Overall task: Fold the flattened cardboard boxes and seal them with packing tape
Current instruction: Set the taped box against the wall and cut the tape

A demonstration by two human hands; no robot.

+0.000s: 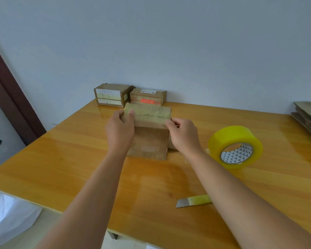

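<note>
Box (152, 130) is sitting between our two hands, standing on the table (61, 159), taped top face toward the wall. Its long axis is running left-right, straight across the line from one hand to the other.

We're gripping it at both ends of the top edge. Left hand (119, 129) is curling round the left corner, thumb on the taped face. Right hand (182, 133) is pinching the right corner, fingertips on the tape seam. Both are about equally close to it; neither is reaching.

Judging by the tape already across the top, we're probably pressing the seam down or about to turn the box. Any turn would pivot about that left-right axis, so both hands need to move together.

Tape roll (235, 146) is lying just right of our right hand, so that hand is the nearer one for it. Cutter blade (193, 201) is lying nearer us, under the right forearm. Two finished boxes (129, 95) are standing beyond the grip, by the wall. Flat cardboard stack (307, 117) is lying far right.
</note>
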